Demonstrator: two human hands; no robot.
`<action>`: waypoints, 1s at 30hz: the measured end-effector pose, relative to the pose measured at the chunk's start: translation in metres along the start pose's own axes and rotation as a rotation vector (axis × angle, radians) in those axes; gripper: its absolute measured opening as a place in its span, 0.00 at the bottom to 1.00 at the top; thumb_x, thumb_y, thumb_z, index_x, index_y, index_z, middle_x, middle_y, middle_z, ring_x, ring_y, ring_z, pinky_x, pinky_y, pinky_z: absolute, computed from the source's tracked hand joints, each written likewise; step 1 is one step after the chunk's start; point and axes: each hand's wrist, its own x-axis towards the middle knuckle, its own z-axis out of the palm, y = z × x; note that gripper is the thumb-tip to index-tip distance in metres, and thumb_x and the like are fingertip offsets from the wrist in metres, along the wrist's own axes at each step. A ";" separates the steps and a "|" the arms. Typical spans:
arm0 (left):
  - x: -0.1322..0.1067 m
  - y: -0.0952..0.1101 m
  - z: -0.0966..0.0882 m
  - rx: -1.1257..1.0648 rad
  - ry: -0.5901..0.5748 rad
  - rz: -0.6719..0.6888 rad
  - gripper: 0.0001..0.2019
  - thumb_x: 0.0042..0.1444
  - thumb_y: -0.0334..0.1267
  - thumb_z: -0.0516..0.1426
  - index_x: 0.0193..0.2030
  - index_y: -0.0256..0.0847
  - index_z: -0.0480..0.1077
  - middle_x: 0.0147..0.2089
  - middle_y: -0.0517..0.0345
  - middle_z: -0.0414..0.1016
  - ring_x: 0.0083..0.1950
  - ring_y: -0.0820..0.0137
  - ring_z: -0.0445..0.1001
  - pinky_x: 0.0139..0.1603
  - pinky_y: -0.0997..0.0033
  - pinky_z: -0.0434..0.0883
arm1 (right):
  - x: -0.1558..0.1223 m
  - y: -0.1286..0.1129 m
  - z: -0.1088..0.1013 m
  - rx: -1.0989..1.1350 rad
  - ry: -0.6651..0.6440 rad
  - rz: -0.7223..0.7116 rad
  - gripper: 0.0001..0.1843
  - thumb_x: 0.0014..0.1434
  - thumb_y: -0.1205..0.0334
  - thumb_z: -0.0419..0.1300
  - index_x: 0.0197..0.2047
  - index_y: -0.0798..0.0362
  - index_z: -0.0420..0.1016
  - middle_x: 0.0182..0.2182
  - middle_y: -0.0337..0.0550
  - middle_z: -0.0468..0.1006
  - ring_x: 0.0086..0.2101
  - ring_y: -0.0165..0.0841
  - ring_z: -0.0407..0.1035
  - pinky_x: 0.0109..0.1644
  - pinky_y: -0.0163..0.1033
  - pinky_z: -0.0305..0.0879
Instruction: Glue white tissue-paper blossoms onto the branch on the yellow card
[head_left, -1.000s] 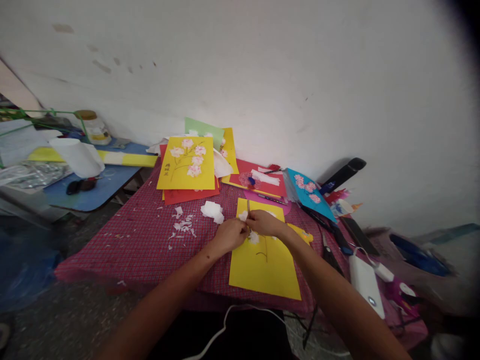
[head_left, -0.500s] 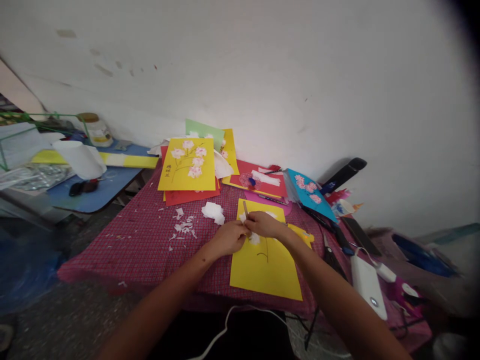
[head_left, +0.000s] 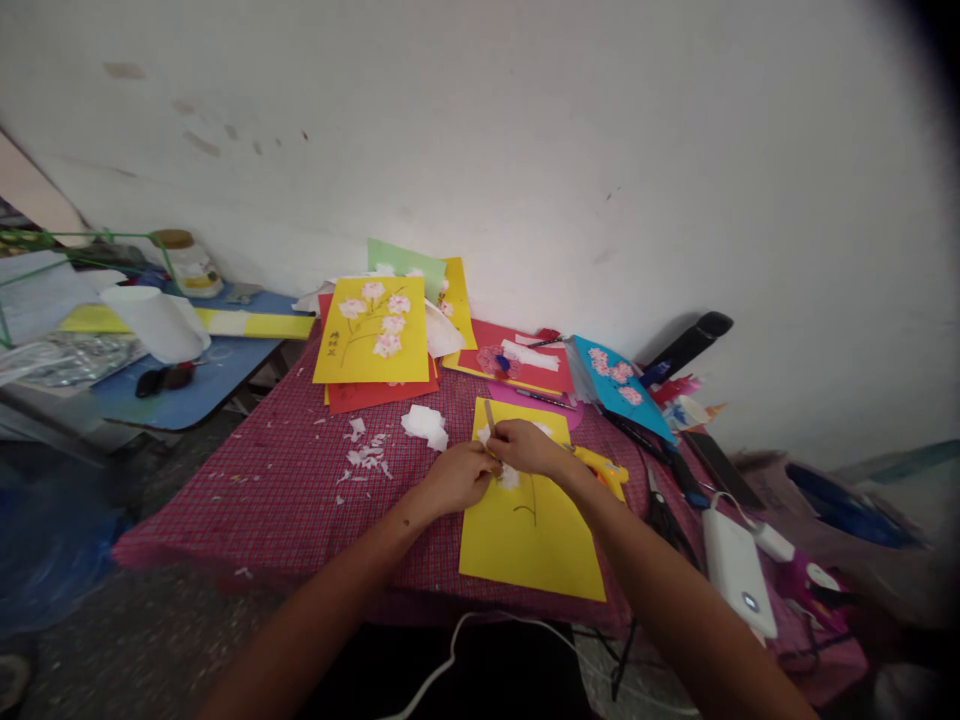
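My left hand (head_left: 457,477) and my right hand (head_left: 525,446) meet over the top of a yellow card (head_left: 531,530) lying on the red checked tablecloth (head_left: 300,490). Both hands are closed. A thin brown stick (head_left: 490,414) pokes up from my right hand's fingers. My left hand pinches at a small white paper piece (head_left: 509,477) on the card, beside a drawn dark stem (head_left: 531,505). What the left fingers hold is too small to make out.
Finished flower cards, a yellow one (head_left: 373,330) and a blue one (head_left: 619,385), lie at the back with red and green sheets. White paper scraps (head_left: 424,424) litter the cloth. A yellow glue gun (head_left: 604,467), scissors (head_left: 664,515) and a white power bank (head_left: 736,570) sit at right. A blue side table (head_left: 187,375) stands left.
Both hands have stayed together over the card top, with only slight finger movement. The view has shifted a little.
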 end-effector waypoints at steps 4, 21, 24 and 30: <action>0.000 -0.002 0.001 -0.041 0.031 0.004 0.17 0.57 0.26 0.53 0.45 0.44 0.80 0.46 0.54 0.80 0.50 0.64 0.75 0.55 0.66 0.69 | 0.000 0.000 0.001 0.055 0.066 0.014 0.11 0.58 0.62 0.54 0.27 0.55 0.74 0.26 0.40 0.74 0.26 0.30 0.63 0.29 0.35 0.49; -0.025 -0.014 -0.048 -0.214 0.662 -0.303 0.10 0.62 0.33 0.52 0.44 0.41 0.75 0.44 0.54 0.79 0.46 0.66 0.75 0.49 0.67 0.71 | -0.105 0.007 0.046 1.010 0.705 0.150 0.11 0.60 0.53 0.59 0.41 0.51 0.72 0.21 0.33 0.67 0.21 0.30 0.61 0.25 0.34 0.57; -0.043 -0.035 -0.063 -0.128 0.551 -0.390 0.09 0.60 0.33 0.53 0.41 0.42 0.75 0.43 0.54 0.79 0.45 0.65 0.75 0.48 0.65 0.71 | -0.130 0.018 0.077 1.149 0.756 0.228 0.13 0.58 0.52 0.63 0.42 0.52 0.74 0.23 0.36 0.71 0.22 0.30 0.63 0.26 0.35 0.59; -0.055 -0.042 -0.057 0.202 0.242 -0.252 0.14 0.59 0.28 0.53 0.48 0.41 0.76 0.44 0.50 0.74 0.48 0.62 0.72 0.52 0.62 0.68 | -0.136 0.032 0.106 1.313 0.811 0.314 0.16 0.52 0.50 0.67 0.39 0.52 0.75 0.25 0.38 0.73 0.22 0.30 0.63 0.25 0.35 0.59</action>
